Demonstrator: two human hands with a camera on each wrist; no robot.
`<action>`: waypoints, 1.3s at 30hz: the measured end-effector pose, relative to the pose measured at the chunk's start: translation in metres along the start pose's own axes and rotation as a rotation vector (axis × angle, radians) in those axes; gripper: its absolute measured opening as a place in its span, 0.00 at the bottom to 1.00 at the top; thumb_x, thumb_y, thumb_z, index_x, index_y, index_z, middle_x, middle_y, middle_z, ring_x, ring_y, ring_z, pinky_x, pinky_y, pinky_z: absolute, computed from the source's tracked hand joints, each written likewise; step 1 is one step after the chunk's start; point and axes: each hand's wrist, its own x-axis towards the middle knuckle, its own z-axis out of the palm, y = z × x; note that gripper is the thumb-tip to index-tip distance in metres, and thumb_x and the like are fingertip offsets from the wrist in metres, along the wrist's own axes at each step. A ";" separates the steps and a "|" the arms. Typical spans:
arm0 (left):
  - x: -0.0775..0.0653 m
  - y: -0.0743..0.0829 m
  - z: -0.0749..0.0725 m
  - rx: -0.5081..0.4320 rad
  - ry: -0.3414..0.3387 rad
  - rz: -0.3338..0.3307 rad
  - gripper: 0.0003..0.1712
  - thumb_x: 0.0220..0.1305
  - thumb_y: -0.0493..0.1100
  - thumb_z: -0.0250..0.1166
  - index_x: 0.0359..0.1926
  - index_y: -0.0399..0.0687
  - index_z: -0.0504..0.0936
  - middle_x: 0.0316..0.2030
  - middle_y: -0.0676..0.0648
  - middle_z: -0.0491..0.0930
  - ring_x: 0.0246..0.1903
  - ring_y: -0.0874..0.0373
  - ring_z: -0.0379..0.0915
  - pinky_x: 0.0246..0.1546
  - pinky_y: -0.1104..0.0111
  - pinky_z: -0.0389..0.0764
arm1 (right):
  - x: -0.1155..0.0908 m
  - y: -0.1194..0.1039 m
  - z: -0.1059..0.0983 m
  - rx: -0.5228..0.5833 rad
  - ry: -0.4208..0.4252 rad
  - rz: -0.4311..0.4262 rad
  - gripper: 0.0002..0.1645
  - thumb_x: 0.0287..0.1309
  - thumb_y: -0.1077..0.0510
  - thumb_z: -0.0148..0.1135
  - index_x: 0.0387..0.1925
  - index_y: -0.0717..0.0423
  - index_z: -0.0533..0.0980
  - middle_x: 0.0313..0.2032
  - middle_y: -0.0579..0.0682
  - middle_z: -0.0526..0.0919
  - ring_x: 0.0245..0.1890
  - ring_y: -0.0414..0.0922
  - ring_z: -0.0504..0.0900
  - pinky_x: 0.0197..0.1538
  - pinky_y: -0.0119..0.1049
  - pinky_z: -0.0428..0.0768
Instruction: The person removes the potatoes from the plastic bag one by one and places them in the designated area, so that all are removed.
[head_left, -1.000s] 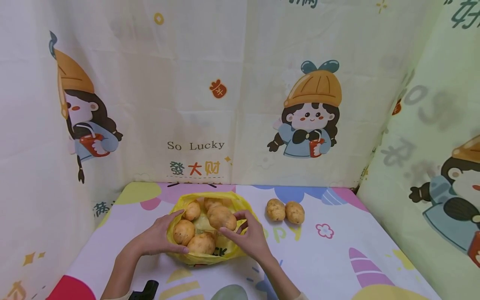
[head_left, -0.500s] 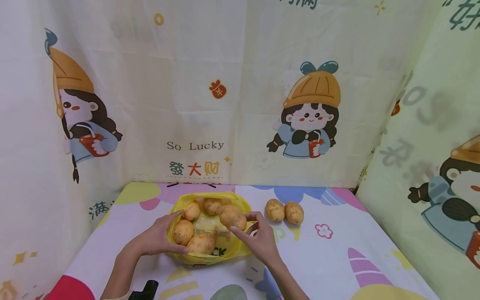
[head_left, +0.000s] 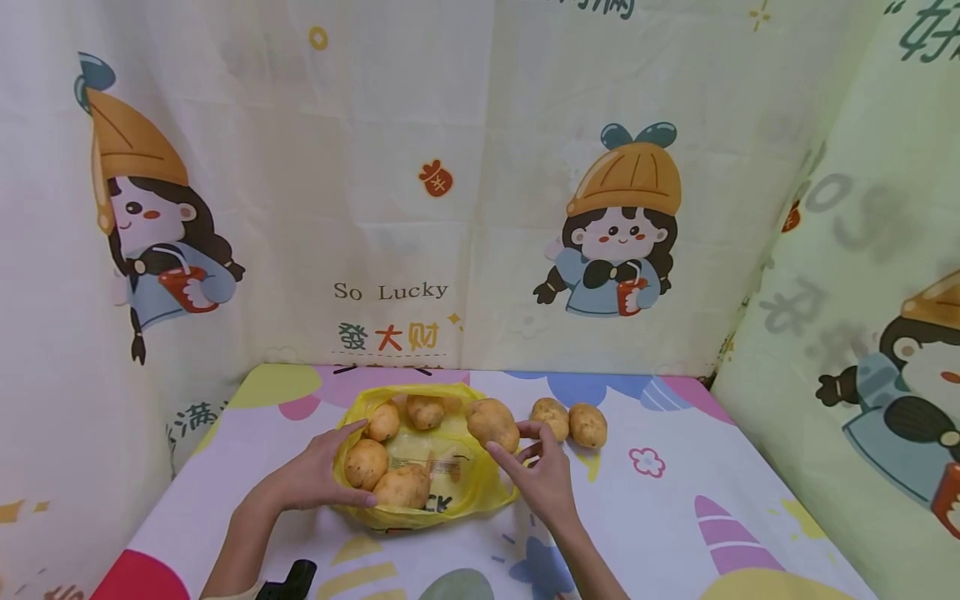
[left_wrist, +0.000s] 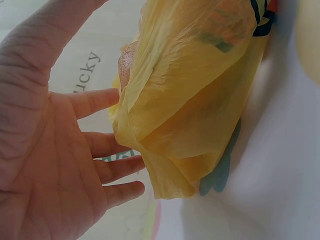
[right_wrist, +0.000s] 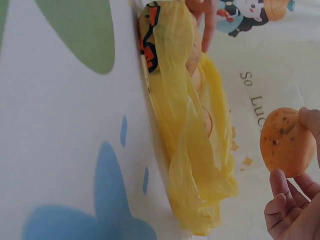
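A yellow plastic bag (head_left: 480, 493) lies on the table with its mouth open, and several potatoes (head_left: 403, 486) are inside. My right hand (head_left: 546, 475) pinches another potato (head_left: 492, 425) between thumb and fingers, raised at the bag's right rim. In the right wrist view this potato (right_wrist: 286, 142) shows dark spots. At the bag's left rim, my left hand (head_left: 315, 473) has thumb and index finger spread apart. From the left wrist, its fingers (left_wrist: 117, 170) look fairly straight and touch the bag's edge (left_wrist: 170, 120). Two potatoes (head_left: 551, 419) (head_left: 588, 426) sit side by side on the table, right of the bag.
A patterned cloth covers the table (head_left: 645, 517). Printed curtains (head_left: 495, 250) stand behind it and on both sides. A black object (head_left: 291, 578) shows at my left wrist.
My right hand has carried its potato rightward from inside the bag to above the right rim. The left hand stays at the left rim.
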 end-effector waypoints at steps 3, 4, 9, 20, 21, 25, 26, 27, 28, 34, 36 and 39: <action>0.000 0.000 0.000 -0.001 0.009 0.009 0.68 0.44 0.65 0.81 0.76 0.35 0.58 0.71 0.31 0.64 0.70 0.27 0.55 0.63 0.30 0.63 | 0.003 0.002 -0.004 -0.002 0.035 0.000 0.33 0.49 0.43 0.81 0.51 0.52 0.77 0.45 0.46 0.82 0.31 0.43 0.77 0.34 0.30 0.76; 0.000 -0.001 0.000 0.002 0.012 0.013 0.68 0.44 0.65 0.81 0.76 0.35 0.59 0.70 0.31 0.65 0.70 0.27 0.56 0.63 0.30 0.63 | 0.004 0.003 -0.005 -0.004 0.044 0.001 0.33 0.49 0.43 0.81 0.51 0.52 0.77 0.45 0.47 0.82 0.31 0.43 0.76 0.34 0.30 0.76; 0.000 -0.002 0.001 0.003 0.015 0.020 0.67 0.45 0.64 0.81 0.76 0.36 0.59 0.70 0.31 0.65 0.69 0.27 0.56 0.62 0.31 0.64 | 0.006 0.008 -0.011 -0.009 0.079 0.031 0.34 0.50 0.43 0.81 0.52 0.53 0.76 0.46 0.48 0.82 0.33 0.45 0.76 0.35 0.29 0.76; 0.000 -0.001 0.001 0.002 0.011 0.011 0.67 0.45 0.65 0.81 0.76 0.36 0.59 0.71 0.31 0.64 0.70 0.27 0.56 0.62 0.30 0.64 | 0.011 0.020 -0.029 0.002 0.156 0.081 0.35 0.52 0.43 0.80 0.53 0.56 0.75 0.44 0.53 0.81 0.33 0.44 0.77 0.32 0.27 0.76; 0.000 -0.001 0.001 0.001 0.012 0.010 0.67 0.45 0.65 0.81 0.76 0.36 0.59 0.71 0.31 0.65 0.70 0.27 0.56 0.62 0.31 0.64 | 0.012 0.021 -0.031 0.001 0.165 0.079 0.35 0.51 0.43 0.80 0.53 0.56 0.75 0.45 0.53 0.81 0.33 0.44 0.77 0.32 0.26 0.75; 0.000 -0.001 0.001 0.005 0.015 0.018 0.67 0.45 0.65 0.81 0.76 0.36 0.59 0.70 0.31 0.65 0.69 0.27 0.56 0.61 0.31 0.65 | 0.014 0.024 -0.037 0.004 0.199 0.058 0.34 0.51 0.46 0.81 0.52 0.58 0.76 0.46 0.55 0.82 0.33 0.45 0.76 0.31 0.25 0.75; -0.001 -0.001 0.000 0.006 0.015 0.018 0.67 0.45 0.65 0.81 0.76 0.36 0.59 0.70 0.31 0.65 0.69 0.27 0.56 0.61 0.31 0.65 | 0.014 0.025 -0.038 0.003 0.208 0.054 0.34 0.51 0.46 0.81 0.52 0.58 0.76 0.45 0.55 0.81 0.33 0.44 0.76 0.31 0.25 0.75; -0.001 -0.001 0.001 0.006 0.016 0.018 0.67 0.45 0.65 0.81 0.76 0.36 0.59 0.70 0.31 0.65 0.69 0.27 0.56 0.62 0.31 0.65 | 0.015 0.026 -0.039 -0.001 0.218 0.052 0.34 0.51 0.46 0.81 0.52 0.58 0.76 0.44 0.55 0.81 0.32 0.44 0.76 0.30 0.25 0.75; -0.001 -0.001 0.001 0.006 0.017 0.014 0.67 0.45 0.65 0.81 0.77 0.37 0.59 0.70 0.31 0.65 0.69 0.27 0.56 0.62 0.31 0.65 | 0.016 0.027 -0.040 -0.005 0.227 0.048 0.34 0.50 0.46 0.81 0.52 0.58 0.76 0.43 0.55 0.81 0.32 0.44 0.76 0.30 0.25 0.74; 0.000 -0.003 0.001 0.003 0.019 0.019 0.68 0.45 0.65 0.81 0.77 0.36 0.59 0.71 0.31 0.65 0.70 0.27 0.55 0.62 0.30 0.64 | 0.019 0.034 -0.046 -0.050 0.287 0.034 0.36 0.48 0.45 0.83 0.51 0.57 0.75 0.38 0.56 0.81 0.30 0.43 0.76 0.28 0.26 0.75; 0.001 -0.003 0.002 0.004 0.020 0.023 0.68 0.45 0.66 0.81 0.77 0.36 0.59 0.70 0.32 0.65 0.70 0.27 0.55 0.62 0.31 0.64 | 0.020 0.037 -0.048 -0.070 0.310 0.025 0.36 0.47 0.45 0.83 0.51 0.57 0.75 0.38 0.55 0.81 0.29 0.43 0.76 0.28 0.26 0.75; 0.002 -0.004 0.002 0.006 0.021 0.027 0.68 0.45 0.66 0.81 0.77 0.37 0.59 0.70 0.32 0.65 0.70 0.27 0.55 0.62 0.31 0.64 | 0.022 0.041 -0.051 -0.094 0.340 0.008 0.37 0.46 0.45 0.84 0.51 0.58 0.75 0.40 0.54 0.81 0.29 0.42 0.77 0.30 0.25 0.75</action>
